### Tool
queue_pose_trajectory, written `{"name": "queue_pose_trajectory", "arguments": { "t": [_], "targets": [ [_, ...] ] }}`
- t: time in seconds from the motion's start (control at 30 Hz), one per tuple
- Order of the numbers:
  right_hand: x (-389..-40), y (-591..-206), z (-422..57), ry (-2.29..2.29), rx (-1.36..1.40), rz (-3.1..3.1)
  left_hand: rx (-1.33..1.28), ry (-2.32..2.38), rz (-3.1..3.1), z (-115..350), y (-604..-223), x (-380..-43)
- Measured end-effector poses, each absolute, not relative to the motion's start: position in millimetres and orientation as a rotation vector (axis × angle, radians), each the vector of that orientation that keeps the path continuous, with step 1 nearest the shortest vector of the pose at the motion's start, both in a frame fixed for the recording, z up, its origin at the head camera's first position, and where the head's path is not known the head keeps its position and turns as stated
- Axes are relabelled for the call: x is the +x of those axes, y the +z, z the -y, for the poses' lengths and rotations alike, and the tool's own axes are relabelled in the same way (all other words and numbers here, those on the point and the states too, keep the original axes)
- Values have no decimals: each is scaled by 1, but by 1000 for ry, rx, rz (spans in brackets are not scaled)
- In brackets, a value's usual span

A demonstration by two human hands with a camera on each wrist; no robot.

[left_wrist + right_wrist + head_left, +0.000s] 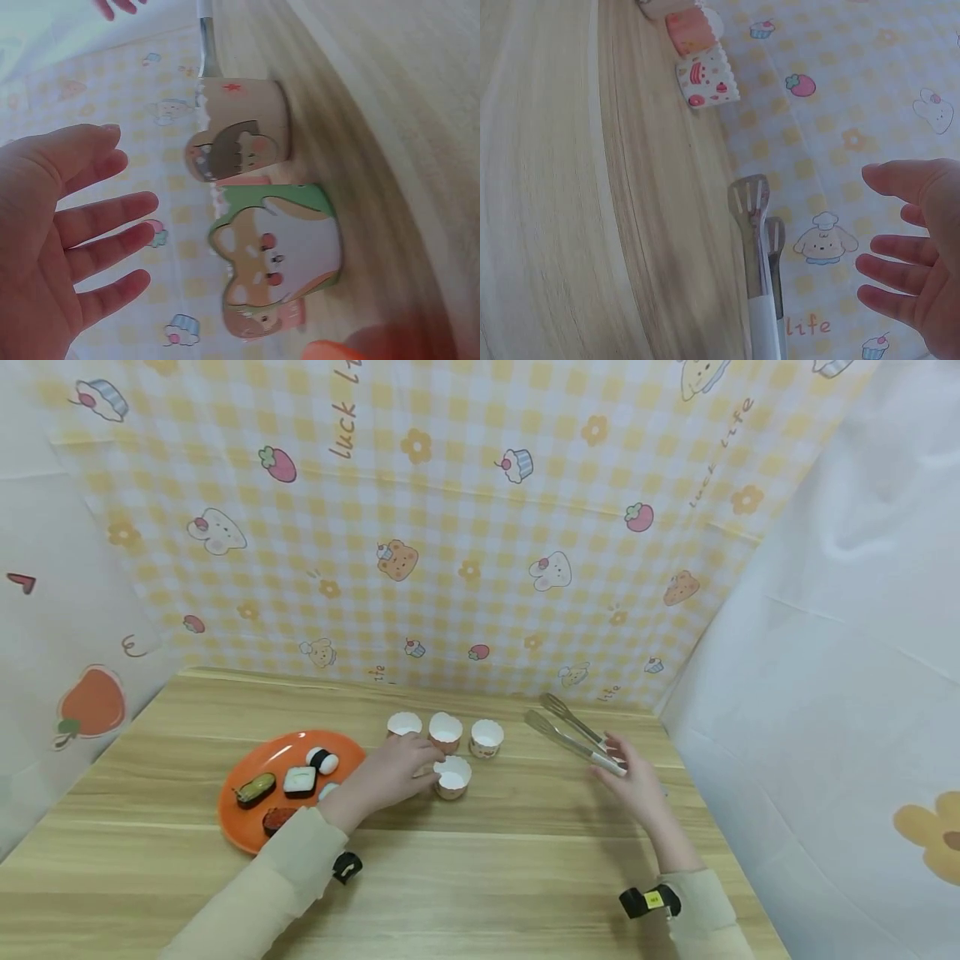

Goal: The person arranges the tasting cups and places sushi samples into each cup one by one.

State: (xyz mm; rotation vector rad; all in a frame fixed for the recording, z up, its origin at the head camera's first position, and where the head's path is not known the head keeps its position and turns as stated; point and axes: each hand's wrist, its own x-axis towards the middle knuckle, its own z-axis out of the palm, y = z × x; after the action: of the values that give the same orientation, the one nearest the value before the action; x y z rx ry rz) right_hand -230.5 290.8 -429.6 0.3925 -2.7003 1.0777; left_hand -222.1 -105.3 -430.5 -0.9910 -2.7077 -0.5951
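Note:
Paper baking cups stand in a small group in the middle of the table. In the head view my left hand (401, 768) hovers over their left side, its fingers overlapping the front cup (452, 787). The left wrist view shows those fingers spread and empty, apart from a green cup (300, 240) with an animal print and a tan cup (251, 124) with a girl print. My right hand (633, 781) is at the handle end of metal tongs (573, 739) with slotted heads. Its fingers (896, 274) are loosely extended in the right wrist view, with nothing between them and the tongs' white handles beside them.
An orange plate (232, 831) with several sushi pieces (300, 781) lies to the left, partly under my left forearm. Three more cups line up behind the front one, among them a white one (487, 742). A checked cloth backdrop (465, 518) rises behind the wooden table.

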Motion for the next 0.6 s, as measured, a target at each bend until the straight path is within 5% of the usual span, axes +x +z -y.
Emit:
{"name": "queue_pose_trajectory", "arguments": {
  "t": [0.6],
  "targets": [
    [-243, -446, -323, 944, 192, 2744, -874, -555, 2638, 139, -411, -203]
  ]
}}
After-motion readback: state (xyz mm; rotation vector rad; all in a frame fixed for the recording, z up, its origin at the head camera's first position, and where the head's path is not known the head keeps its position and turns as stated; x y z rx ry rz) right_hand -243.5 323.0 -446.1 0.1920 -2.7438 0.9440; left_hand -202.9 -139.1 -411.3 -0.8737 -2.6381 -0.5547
